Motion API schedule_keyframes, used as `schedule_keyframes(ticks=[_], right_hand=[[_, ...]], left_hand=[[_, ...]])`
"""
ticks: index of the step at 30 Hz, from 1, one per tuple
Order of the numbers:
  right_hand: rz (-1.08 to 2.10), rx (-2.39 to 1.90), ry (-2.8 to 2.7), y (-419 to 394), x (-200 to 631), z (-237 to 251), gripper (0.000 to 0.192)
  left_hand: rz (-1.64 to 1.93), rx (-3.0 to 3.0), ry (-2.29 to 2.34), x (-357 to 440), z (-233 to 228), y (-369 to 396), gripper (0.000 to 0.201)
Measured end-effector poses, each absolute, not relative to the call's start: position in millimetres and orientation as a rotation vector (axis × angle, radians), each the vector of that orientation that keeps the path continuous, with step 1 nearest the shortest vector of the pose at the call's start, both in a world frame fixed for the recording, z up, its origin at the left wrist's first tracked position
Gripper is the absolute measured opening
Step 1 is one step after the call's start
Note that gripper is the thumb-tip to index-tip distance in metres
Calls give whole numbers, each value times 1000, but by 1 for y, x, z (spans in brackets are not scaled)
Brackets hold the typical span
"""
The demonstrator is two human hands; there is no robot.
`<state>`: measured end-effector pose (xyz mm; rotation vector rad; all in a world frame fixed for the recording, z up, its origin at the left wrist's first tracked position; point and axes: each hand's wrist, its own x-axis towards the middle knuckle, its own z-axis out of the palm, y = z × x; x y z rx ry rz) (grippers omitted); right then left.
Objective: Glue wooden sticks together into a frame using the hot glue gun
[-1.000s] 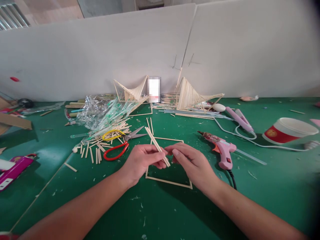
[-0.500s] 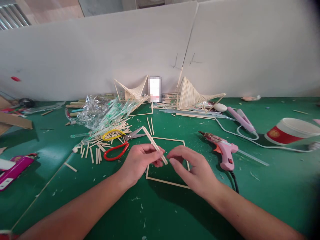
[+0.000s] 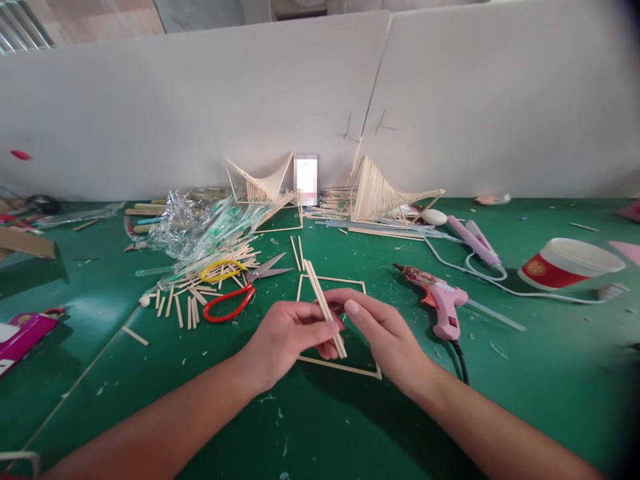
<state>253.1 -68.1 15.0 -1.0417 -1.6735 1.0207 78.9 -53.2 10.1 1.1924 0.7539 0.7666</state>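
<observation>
My left hand point(image 3: 293, 340) pinches a few thin wooden sticks point(image 3: 316, 291) between thumb and fingers, holding them tilted above the table. Close against it, my right hand point(image 3: 387, 333) has its fingers reaching behind the sticks, with the thumb raised apart from them. Whether those fingertips touch the sticks is hidden. Beneath both hands lies a four-sided frame point(image 3: 340, 366) of thin sticks, partly covered by them. Two loose sticks point(image 3: 297, 253) rest just beyond the frame. Scissors point(image 3: 231, 303) with one yellow and one red handle lie open to the left.
On the right are a pink glue gun point(image 3: 440, 300), a red-and-white paper cup point(image 3: 565, 263) and a pale purple tool point(image 3: 473, 240) with a white cord. Cut sticks point(image 3: 193, 310) and crumpled clear plastic point(image 3: 183, 223) lie left. Two stick models point(image 3: 265, 187) stand by the board point(image 3: 200, 113).
The sticks in my left hand have moved slightly right and down and stand steeper. My right hand's fingers have come in behind them. The view has shifted a little.
</observation>
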Motion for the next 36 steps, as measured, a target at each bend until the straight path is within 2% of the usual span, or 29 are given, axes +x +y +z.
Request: schedule_keyframes(ticks=[7,15,21,26,28,32,36], right_hand=[[860,-1043,-1757,-67,255,10,24],[842,-1037,-1773,-67,255,10,24],[802,-1037,-1753,-66,255,11,13],[778,-1008,-1688,-69,255,11,8],[818,-1008,-1596,-70,257,12,8],[1104,-1081,-1312,-68,259,12,15],[1258,-1108,-1273,-65,257,11,19]], left_hand=[[843,1027,721,75,8,-46,20],[845,1047,703,76,7,-46,19],[791,1544,839,78,6,-53,16],[984,2126,877,77,4,-58,15],[1028,2104,898,75,3,-57,18],[1091,2041,924,70,0,-53,27],[1081,2300,920,68,-2,-50,52]])
